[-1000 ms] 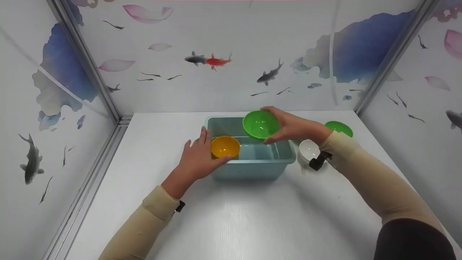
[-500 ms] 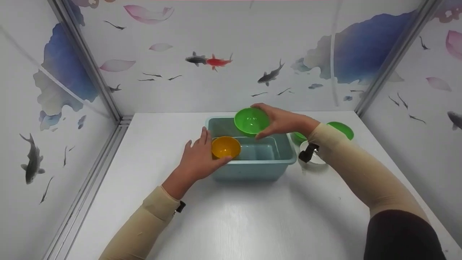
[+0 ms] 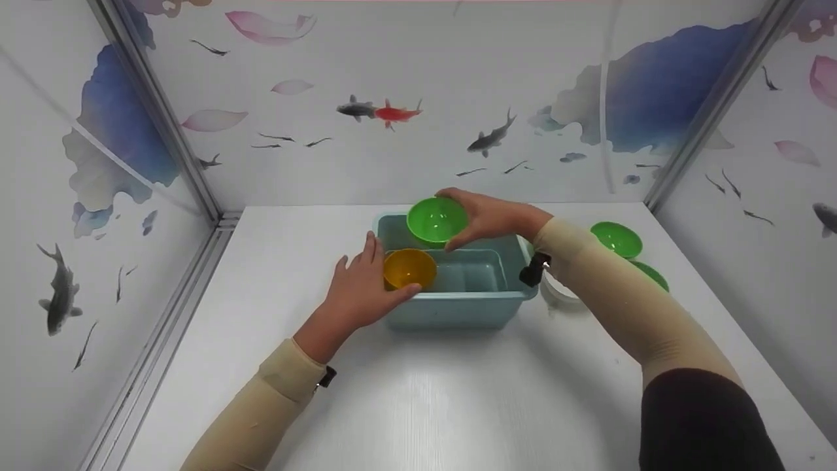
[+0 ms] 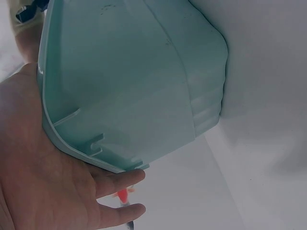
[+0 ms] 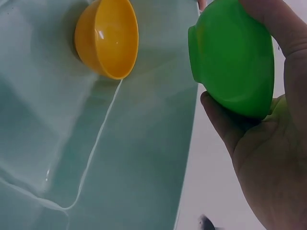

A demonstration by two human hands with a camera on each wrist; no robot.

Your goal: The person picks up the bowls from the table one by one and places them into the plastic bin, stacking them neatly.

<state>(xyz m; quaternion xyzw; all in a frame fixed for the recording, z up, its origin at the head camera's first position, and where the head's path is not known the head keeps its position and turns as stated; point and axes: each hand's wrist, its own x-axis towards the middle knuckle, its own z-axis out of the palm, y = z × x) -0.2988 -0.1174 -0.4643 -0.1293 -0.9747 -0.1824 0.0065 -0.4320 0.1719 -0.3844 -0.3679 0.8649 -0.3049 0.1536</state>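
My right hand [image 3: 489,217] grips a green bowl [image 3: 435,221] by its right side, thumb and fingers spread round it. It holds the bowl over the back left part of a pale teal plastic bin [image 3: 451,313]. Inside the bin, by its left wall, an orange bowl [image 3: 410,269] leans tilted. My left hand [image 3: 358,284] lies at the bin's front left corner, its fingers straight along the left rim and its thumb over the front rim. In the right wrist view the underside of the green bowl [image 5: 235,60] faces the camera.
Right of the bin stand a green bowl [image 3: 616,239], another green bowl [image 3: 652,275] partly behind my sleeve, and a white bowl [image 3: 563,293] mostly hidden by my wrist. Printed panels [image 3: 418,163] enclose the white table [image 3: 418,405] at the back and sides.
My right hand has carried the green bowl leftward over the bin, closer to above the orange bowl. A green bowl at the far right has come into sight. My left hand has stayed put.
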